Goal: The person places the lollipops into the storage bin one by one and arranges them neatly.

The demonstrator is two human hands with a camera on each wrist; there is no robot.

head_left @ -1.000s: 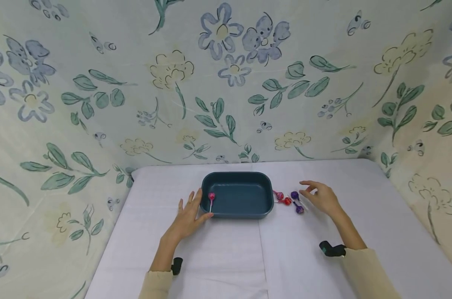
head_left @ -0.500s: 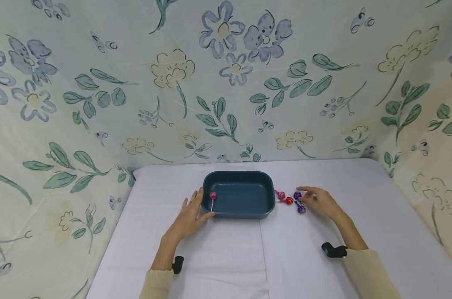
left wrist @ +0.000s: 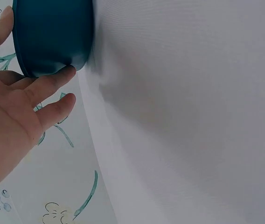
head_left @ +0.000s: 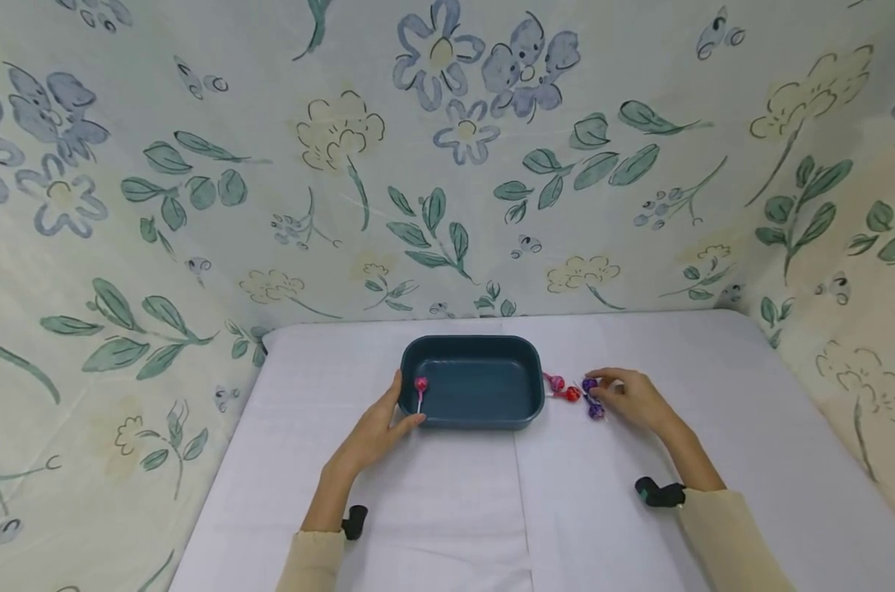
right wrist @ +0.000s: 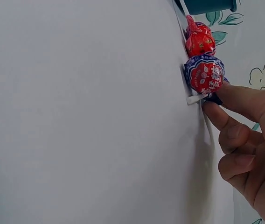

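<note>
A dark teal rectangular tray [head_left: 471, 423] stands on the white cloth, with one pink lollipop [head_left: 421, 384] lying at its left end. My left hand [head_left: 373, 431] rests against the tray's left end, fingers extended along the outer wall and thumb at the near rim. To the right of the tray, my right hand [head_left: 635, 400] pinches a purple lollipop [head_left: 589, 384] between thumb and index finger. A second purple lollipop [head_left: 596, 412] lies just nearer; in the right wrist view this blue-and-red wrapped lollipop [right wrist: 206, 74] partly hides the pinched one.
Close to the tray's right wall lie a red lollipop [head_left: 572, 395] and a pink lollipop [head_left: 558, 383], sticks toward the tray. A floral curtain [head_left: 447, 205] hangs behind and beside the table [head_left: 447, 510].
My right hand has come down and left onto the farther purple lollipop, and its thumb and index finger have closed there. My left hand stays at the tray, its fingers drawn closer together.
</note>
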